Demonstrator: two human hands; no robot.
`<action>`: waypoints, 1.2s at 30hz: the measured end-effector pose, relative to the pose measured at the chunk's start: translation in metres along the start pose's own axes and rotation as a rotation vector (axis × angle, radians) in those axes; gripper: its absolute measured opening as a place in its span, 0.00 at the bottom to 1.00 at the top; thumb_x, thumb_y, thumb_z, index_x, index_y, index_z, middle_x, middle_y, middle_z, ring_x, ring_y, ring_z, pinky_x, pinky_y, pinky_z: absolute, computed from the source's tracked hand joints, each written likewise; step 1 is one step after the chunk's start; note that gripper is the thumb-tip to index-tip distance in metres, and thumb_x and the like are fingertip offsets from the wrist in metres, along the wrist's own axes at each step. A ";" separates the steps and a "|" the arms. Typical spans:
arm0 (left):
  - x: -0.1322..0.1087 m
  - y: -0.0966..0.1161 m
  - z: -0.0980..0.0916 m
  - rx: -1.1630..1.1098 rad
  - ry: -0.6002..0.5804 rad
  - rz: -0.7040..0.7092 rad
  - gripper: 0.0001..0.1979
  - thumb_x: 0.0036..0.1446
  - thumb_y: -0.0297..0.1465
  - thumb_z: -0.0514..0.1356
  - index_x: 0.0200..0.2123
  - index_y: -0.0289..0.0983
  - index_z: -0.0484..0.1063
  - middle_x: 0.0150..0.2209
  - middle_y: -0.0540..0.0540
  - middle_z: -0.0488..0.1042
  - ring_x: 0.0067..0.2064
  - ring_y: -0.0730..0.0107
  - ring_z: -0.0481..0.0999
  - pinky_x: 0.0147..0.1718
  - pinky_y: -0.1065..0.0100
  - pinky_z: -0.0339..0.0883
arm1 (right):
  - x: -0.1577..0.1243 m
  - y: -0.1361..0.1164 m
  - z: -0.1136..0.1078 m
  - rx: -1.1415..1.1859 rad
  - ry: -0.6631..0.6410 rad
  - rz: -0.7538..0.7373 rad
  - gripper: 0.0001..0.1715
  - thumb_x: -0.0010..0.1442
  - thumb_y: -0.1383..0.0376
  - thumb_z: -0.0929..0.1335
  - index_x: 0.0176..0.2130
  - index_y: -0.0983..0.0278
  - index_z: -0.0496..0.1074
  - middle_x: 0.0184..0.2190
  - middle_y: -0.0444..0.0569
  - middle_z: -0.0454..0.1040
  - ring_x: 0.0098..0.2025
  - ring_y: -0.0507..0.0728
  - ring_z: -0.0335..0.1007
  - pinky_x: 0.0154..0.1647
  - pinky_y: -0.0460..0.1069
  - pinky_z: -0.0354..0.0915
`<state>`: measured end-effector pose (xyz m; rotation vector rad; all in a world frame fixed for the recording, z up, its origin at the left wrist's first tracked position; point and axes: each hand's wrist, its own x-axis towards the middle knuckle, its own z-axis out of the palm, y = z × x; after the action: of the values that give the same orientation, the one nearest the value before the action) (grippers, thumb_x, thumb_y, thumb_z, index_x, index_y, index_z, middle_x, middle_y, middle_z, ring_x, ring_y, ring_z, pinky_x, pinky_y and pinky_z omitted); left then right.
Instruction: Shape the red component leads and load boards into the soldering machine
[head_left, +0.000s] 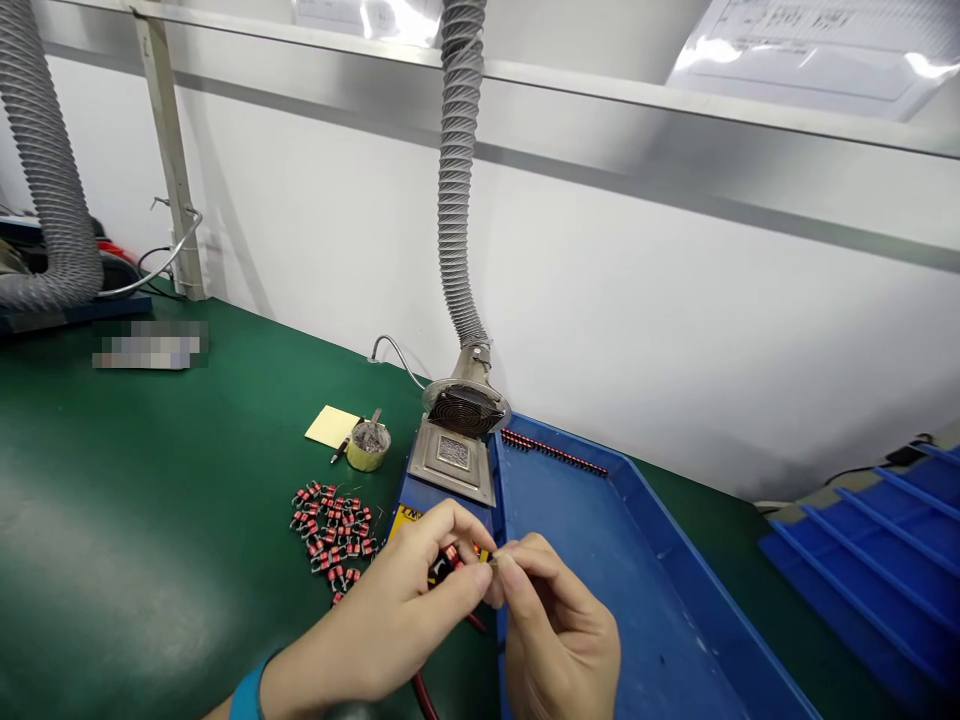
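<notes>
the left hand [405,600], with a bright blue band [251,690] at the wrist, and the right hand [562,630] meet at their fingertips, in front of a blue machine with a square metal top [454,455]. the right thumb and forefinger are together at the tips; what is between them is too small to tell. the left thumb and forefinger curve near each other, and something red shows in their gap, but i cannot tell if they clamp it. a loose pile of small red and black components with wire legs [334,535] lies on the dark green table [187,520], to the left of the machine. more red and black components stand in a row [555,452] along the far edge of the blue plastic tray [600,560]. near the pile are a round yellow container [366,458] and a black pen [340,452]
</notes>
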<state>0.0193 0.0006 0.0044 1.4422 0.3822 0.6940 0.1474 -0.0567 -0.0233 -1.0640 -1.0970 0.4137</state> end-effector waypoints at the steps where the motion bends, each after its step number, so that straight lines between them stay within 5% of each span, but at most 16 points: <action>1: 0.000 0.000 0.000 0.065 0.029 0.009 0.04 0.64 0.32 0.54 0.37 0.38 0.66 0.33 0.53 0.67 0.37 0.72 0.64 0.37 0.71 0.58 | 0.000 0.000 0.000 -0.025 0.008 -0.022 0.07 0.61 0.64 0.70 0.31 0.59 0.77 0.22 0.42 0.67 0.26 0.49 0.63 0.26 0.42 0.63; 7: 0.000 0.006 -0.005 0.306 0.056 0.071 0.09 0.65 0.30 0.53 0.31 0.38 0.67 0.32 0.53 0.70 0.35 0.72 0.65 0.36 0.70 0.56 | 0.000 0.000 -0.001 -0.068 0.022 -0.032 0.05 0.58 0.66 0.72 0.30 0.58 0.77 0.22 0.43 0.68 0.26 0.50 0.63 0.26 0.42 0.63; 18: -0.001 0.005 -0.006 0.199 0.066 0.121 0.09 0.65 0.30 0.54 0.31 0.37 0.68 0.29 0.54 0.70 0.33 0.74 0.67 0.33 0.72 0.57 | 0.001 -0.002 -0.005 0.006 -0.057 0.035 0.09 0.59 0.63 0.71 0.27 0.59 0.75 0.22 0.43 0.66 0.26 0.51 0.63 0.27 0.44 0.62; 22: -0.004 0.005 -0.008 0.340 0.090 0.142 0.09 0.65 0.30 0.53 0.31 0.37 0.68 0.29 0.54 0.69 0.32 0.75 0.66 0.33 0.72 0.57 | 0.003 -0.010 -0.014 -0.125 -0.240 -0.124 0.07 0.60 0.68 0.69 0.29 0.60 0.74 0.23 0.44 0.70 0.26 0.53 0.66 0.27 0.47 0.62; 26: -0.008 0.006 -0.009 0.554 0.067 0.213 0.09 0.66 0.28 0.51 0.33 0.39 0.68 0.29 0.54 0.70 0.31 0.75 0.68 0.34 0.73 0.58 | 0.002 -0.014 -0.015 -0.332 -0.193 -0.420 0.23 0.57 0.79 0.67 0.47 0.56 0.75 0.31 0.46 0.75 0.32 0.55 0.70 0.33 0.49 0.66; 28: -0.007 0.005 -0.008 0.654 0.052 0.279 0.08 0.67 0.27 0.51 0.35 0.39 0.68 0.31 0.53 0.72 0.33 0.74 0.70 0.34 0.74 0.60 | 0.000 -0.014 -0.011 -0.437 -0.152 -0.498 0.23 0.56 0.80 0.67 0.45 0.57 0.75 0.30 0.46 0.75 0.32 0.55 0.70 0.34 0.50 0.65; 31: -0.005 0.000 -0.008 0.884 0.049 0.458 0.11 0.67 0.26 0.47 0.35 0.37 0.68 0.31 0.49 0.74 0.31 0.71 0.71 0.32 0.71 0.62 | -0.002 -0.013 -0.005 -0.432 -0.078 -0.309 0.09 0.61 0.71 0.66 0.32 0.60 0.74 0.25 0.45 0.71 0.26 0.53 0.66 0.30 0.49 0.62; 34: -0.004 -0.005 -0.008 1.048 0.066 0.588 0.15 0.67 0.26 0.43 0.33 0.36 0.68 0.28 0.48 0.73 0.27 0.69 0.70 0.28 0.69 0.61 | -0.001 -0.011 -0.006 -0.122 -0.164 0.038 0.22 0.67 0.61 0.62 0.22 0.62 0.65 0.18 0.43 0.64 0.21 0.51 0.61 0.23 0.47 0.59; 36: -0.004 -0.005 -0.008 1.018 0.086 0.582 0.15 0.67 0.25 0.44 0.33 0.36 0.68 0.27 0.48 0.73 0.28 0.69 0.70 0.28 0.70 0.61 | 0.001 -0.010 -0.009 0.077 -0.170 0.078 0.24 0.68 0.59 0.61 0.21 0.62 0.66 0.16 0.43 0.62 0.20 0.52 0.61 0.22 0.47 0.60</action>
<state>0.0121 0.0046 -0.0019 2.5504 0.4027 1.1064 0.1536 -0.0652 -0.0150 -1.0200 -1.1825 0.6132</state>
